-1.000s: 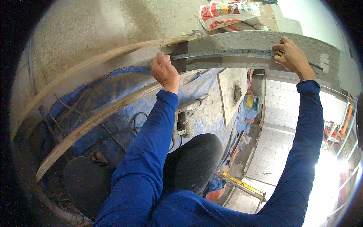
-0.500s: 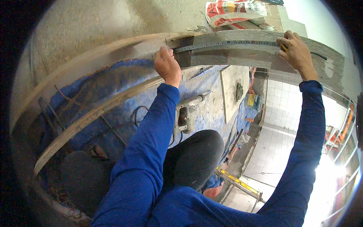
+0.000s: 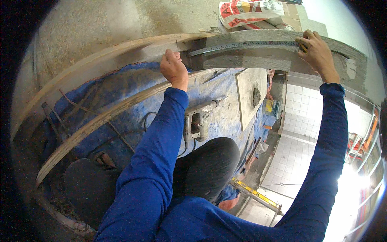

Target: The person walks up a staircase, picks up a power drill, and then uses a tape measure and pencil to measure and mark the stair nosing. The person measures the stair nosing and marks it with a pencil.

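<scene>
A tape measure (image 3: 242,44) has its blade drawn out along the grey, cement-faced ledge (image 3: 250,60) at the far side. Its yellow-and-black case is partly hidden by my right hand (image 3: 318,56), which is closed around it at the blade's right end. My left hand (image 3: 174,68) is closed just left of the blade's free end, with a small gap between them. Whatever its curled fingers may pinch is hidden. A wooden strip (image 3: 121,45) runs along the ledge's left part, above that hand.
Below lie a power tool (image 3: 197,123) with a cable, a blue tarp (image 3: 98,90), a long wooden batten (image 3: 96,121) and a board (image 3: 252,99) with a lump of mortar. A yellow spirit level (image 3: 256,192) lies lower right. A printed sack (image 3: 250,14) rests beyond the ledge.
My left hand has shifted slightly left, away from the blade's free end. The right hand stays on the tape measure's case, and the blade remains stretched along the ledge.
</scene>
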### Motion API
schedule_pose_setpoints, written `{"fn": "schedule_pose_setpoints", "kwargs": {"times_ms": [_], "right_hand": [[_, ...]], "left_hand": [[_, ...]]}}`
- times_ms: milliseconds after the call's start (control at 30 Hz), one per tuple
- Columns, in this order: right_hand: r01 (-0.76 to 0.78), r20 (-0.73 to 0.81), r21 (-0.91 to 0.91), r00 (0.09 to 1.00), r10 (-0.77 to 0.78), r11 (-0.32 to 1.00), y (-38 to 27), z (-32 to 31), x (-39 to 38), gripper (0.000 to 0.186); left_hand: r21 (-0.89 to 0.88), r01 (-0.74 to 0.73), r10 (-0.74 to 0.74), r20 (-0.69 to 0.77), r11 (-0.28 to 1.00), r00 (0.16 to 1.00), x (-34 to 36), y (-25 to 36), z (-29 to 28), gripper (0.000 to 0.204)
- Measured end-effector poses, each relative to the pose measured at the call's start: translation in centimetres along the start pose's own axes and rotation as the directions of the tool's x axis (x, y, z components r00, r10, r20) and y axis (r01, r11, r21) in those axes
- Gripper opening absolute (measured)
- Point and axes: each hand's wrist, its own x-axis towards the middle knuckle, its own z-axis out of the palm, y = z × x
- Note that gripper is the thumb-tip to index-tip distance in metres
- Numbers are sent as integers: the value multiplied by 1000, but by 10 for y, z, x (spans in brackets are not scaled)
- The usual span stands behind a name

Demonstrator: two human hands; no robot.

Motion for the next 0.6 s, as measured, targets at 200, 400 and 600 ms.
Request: {"fn": "schedule_pose_setpoints", "kwargs": {"times_ms": [200, 400, 600], "right_hand": [[-15, 15, -8, 1000, 15, 1000, 1, 2, -2, 40], [28, -59, -24, 998, -29, 999, 4, 8, -4, 45], [0, -44, -41, 999, -2, 999, 2, 8, -5, 47]], "left_hand": [[-28, 12, -12, 6, 1000, 1000, -3, 2, 2, 54], [-24, -1, 2, 50, 1000, 999, -6, 1, 2, 52], [-28, 89, -86, 91, 996, 992, -9, 3, 5, 47]]}}
